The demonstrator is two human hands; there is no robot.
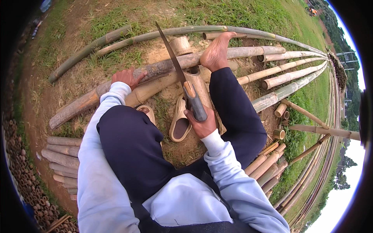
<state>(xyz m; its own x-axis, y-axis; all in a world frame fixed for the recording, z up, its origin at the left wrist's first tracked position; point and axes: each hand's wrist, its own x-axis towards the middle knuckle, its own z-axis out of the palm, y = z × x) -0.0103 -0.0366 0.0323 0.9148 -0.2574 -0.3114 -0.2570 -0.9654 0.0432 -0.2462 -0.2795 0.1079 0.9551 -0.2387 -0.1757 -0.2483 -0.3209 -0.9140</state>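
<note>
My right hand (204,122) is wrapped around the dark handle of a hand saw (170,49), whose long blade points up and away to the left. The blade crosses a bamboo pole (161,70) that lies slanting in front of me; whether its teeth are in the bamboo I cannot tell. Farther left along the same pole, my left hand (127,77) grips it from above, thumb toward the saw. My bare right foot (216,53) presses on the pole to the right of the blade. Under it lies a paler bamboo pole (157,86).
Cream sandals (180,122) sit on the ground between my legs. Long green bamboo poles (182,30) stretch across the far side and to the right. Cut bamboo lengths (64,159) are stacked at left, with more pieces (268,165) at right. A bamboo stump (181,46) stands beyond the pole.
</note>
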